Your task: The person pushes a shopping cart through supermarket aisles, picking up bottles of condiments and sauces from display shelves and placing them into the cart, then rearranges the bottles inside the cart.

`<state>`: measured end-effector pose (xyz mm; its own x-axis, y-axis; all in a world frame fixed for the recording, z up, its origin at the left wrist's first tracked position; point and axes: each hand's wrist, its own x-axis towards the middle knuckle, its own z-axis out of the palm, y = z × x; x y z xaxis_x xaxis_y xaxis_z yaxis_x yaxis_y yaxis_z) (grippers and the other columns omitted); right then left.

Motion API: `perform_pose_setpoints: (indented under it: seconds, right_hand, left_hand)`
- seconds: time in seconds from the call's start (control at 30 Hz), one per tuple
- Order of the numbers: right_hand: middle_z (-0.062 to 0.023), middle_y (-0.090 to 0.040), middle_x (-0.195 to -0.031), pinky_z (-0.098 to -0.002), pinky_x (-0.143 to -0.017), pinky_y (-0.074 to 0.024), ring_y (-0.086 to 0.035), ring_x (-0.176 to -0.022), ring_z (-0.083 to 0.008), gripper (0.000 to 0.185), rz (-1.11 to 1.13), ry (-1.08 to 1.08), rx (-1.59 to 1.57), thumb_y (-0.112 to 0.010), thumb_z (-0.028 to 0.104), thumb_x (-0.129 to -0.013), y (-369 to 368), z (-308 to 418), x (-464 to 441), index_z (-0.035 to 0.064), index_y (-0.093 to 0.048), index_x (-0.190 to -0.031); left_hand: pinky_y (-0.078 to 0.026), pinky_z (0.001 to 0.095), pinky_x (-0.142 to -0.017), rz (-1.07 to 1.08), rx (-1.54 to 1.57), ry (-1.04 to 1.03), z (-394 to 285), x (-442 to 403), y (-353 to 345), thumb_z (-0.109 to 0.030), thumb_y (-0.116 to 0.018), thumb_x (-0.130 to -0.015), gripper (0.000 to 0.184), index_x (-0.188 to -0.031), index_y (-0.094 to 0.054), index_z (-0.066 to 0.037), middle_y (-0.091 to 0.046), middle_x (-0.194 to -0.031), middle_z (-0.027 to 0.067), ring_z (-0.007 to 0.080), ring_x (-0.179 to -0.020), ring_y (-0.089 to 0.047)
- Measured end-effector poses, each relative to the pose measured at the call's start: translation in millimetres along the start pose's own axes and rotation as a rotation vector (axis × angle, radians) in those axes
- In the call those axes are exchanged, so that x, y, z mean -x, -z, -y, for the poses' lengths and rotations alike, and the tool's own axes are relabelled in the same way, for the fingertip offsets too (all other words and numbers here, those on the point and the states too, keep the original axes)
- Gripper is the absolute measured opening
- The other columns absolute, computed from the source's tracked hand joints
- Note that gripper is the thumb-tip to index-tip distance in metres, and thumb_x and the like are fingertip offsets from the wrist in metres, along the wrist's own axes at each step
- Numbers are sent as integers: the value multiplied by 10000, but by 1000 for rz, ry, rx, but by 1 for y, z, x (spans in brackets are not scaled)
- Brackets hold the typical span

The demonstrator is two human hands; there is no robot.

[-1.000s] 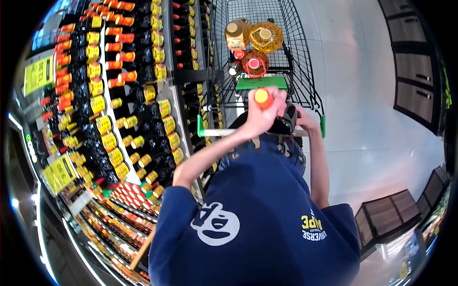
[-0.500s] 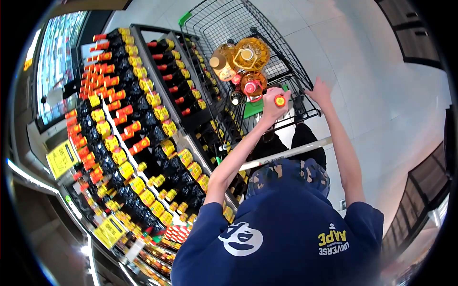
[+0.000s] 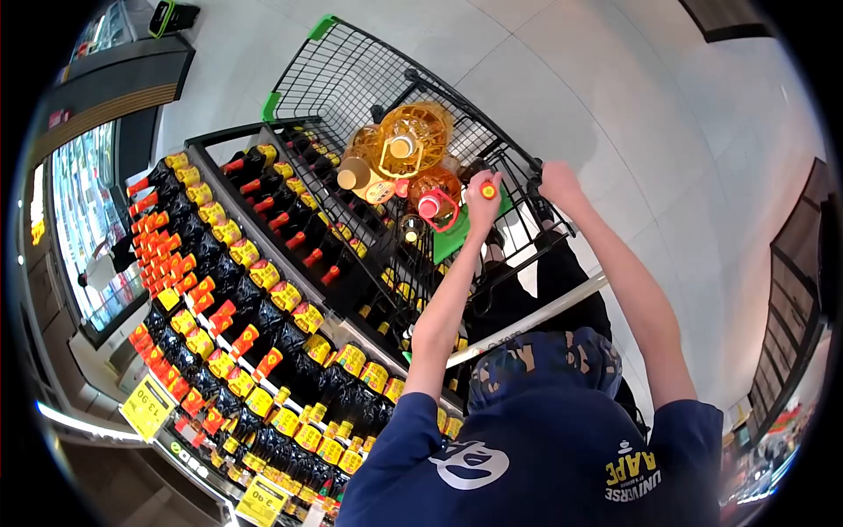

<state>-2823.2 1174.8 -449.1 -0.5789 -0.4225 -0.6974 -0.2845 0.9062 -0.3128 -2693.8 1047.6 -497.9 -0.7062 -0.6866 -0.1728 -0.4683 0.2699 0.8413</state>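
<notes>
While the left hand [image 3: 484, 202] is closed around a bottle [image 3: 488, 190], the right hand [image 3: 559, 186] is at the right rim of the shopping cart [image 3: 327, 63], near the basket's near right corner. Left grip: fingers wrapped around below the cap, no gap visible. Bottle: round orange cap with yellow top shows above the fist; body hidden by hand. It's at the near end of the cart, inside the right rim, seen over the right part of a green panel [image 3: 453, 237].

Right grip: fingertips meet the dark rim in this view; can't tell whether they've closed on it or how far open they are. No bottle seen in that hand.

Cart basket, nearer the near edge than the far edge: big golden jug [image 3: 417, 132] with pale cap and handle; tan-capped bottle [image 3: 356, 174] beside it toward the left rim; amber jug [image 3: 436, 186] with red cap and handle just nearer; small pale-capped bottle [image 3: 411, 228] beside that, toward the near left corner. Green pieces at both far corners.

Handle bar [image 3: 527, 321] crosses below the forearms, in front of the shirt [image 3: 544, 465]. Shelf [image 3: 307, 347] along the cart's left edge: rows of dark bottles, yellow labels, many red caps. Yellow price tags [image 3: 147, 407] on its outer edge. Floor [image 3: 667, 132] pale, tiled, right of the cart.
</notes>
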Motion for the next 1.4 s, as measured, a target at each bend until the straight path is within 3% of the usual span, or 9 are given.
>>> perform_pose_setpoints:
  seconds: [0.4,0.57,0.63,0.73,1.03,1.07,1.17,1.2,1.4]
  right_hand:
    - [-212,-646,-835,-423,-697,-538,-638,-818,-372,140,1,-23,-30,-666,45,-685,9,10,5,-30,-641,-800]
    - [-215,-645,-864,-425,-704,-539,-639,-822,-373,151,-7,-7,-24,-679,68,-691,2,6,4,-17,-646,-811]
    - [-213,-628,-918,-426,-732,-536,-633,-851,-368,183,39,-77,-7,-680,85,-704,5,9,3,-11,-633,-853]
    - [-210,-622,-929,-424,-743,-534,-631,-862,-366,172,79,-82,-11,-672,93,-721,10,13,5,-7,-625,-852]
    - [-228,-632,-933,-429,-761,-533,-627,-890,-373,156,112,-77,-20,-639,56,-729,16,19,5,-29,-629,-860]
    - [-229,-630,-914,-434,-765,-531,-623,-878,-379,173,95,-69,-27,-640,62,-714,16,18,5,-33,-620,-858]
    - [-232,-626,-881,-443,-775,-526,-613,-859,-390,213,49,-38,-40,-641,76,-688,15,18,10,-41,-599,-861]
    - [-232,-626,-885,-442,-775,-526,-613,-864,-389,217,35,-17,-32,-642,77,-692,14,17,10,-42,-597,-868]
    - [-237,-627,-928,-431,-763,-532,-616,-884,-382,237,63,-4,-20,-675,109,-689,15,18,7,-38,-611,-863]
  left_hand:
    - [-479,352,-845,108,39,66,50,-7,-16,-127,-682,-826,160,-819,-608,15,-670,-917,162,324,-1148,-558]
    - [-394,374,-990,157,92,67,80,-6,-22,-115,-707,-789,166,-819,-583,-9,-636,-1067,196,375,-1168,-528]
    - [-406,398,-991,133,54,44,89,-6,-28,-136,-688,-798,169,-802,-582,-4,-637,-996,194,393,-1078,-566]
    - [-361,392,-1046,138,76,56,95,-11,-32,-134,-691,-793,164,-804,-579,-14,-640,-986,181,324,-1017,-599]
    - [-401,387,-965,93,62,170,111,-18,-32,-208,-727,-779,195,-838,-634,-47,-603,-1159,203,331,-1137,-546]
    - [-419,380,-945,129,-14,185,111,-16,-27,-227,-734,-778,304,-1020,-634,-73,-591,-1175,199,314,-1118,-557]
    - [-436,368,-924,110,25,430,81,-13,-15,-261,-737,-780,552,-1248,-515,-72,-577,-1195,195,301,-1096,-564]
    - [-443,356,-916,149,15,452,91,-11,-18,-282,-734,-786,726,-1366,-365,-52,-576,-1193,191,292,-1078,-569]
    - [-453,410,-900,361,-219,491,73,14,10,-286,-722,-725,830,-1364,-266,-15,-587,-1160,225,367,-1082,-568]
